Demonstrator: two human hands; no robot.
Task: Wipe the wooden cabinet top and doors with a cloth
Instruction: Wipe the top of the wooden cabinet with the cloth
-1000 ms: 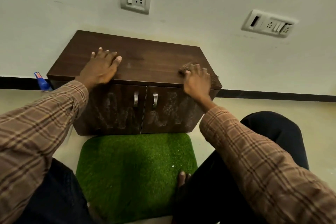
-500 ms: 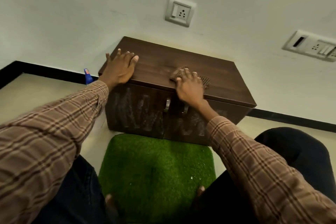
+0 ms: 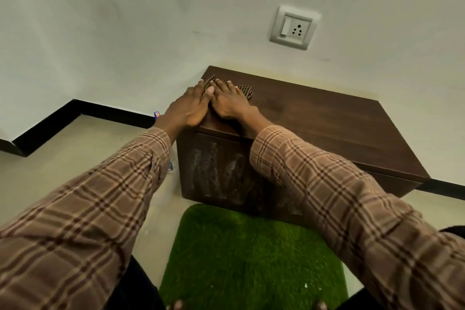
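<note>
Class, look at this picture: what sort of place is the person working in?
Probably an ordinary indoor room, home or office: a plain wall with a switch socket, a low wooden cabinet against it, and a green mat on the floor.

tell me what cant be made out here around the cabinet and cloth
Head view only:
- Cloth: mostly covered by the right hand; its full shape is hidden.
- Cabinet door handles: hidden behind the right sleeve.
- Blue object on the floor: nearly all behind the left hand and forearm; unidentifiable.
- Toes at the bottom edge: cut off.
</note>
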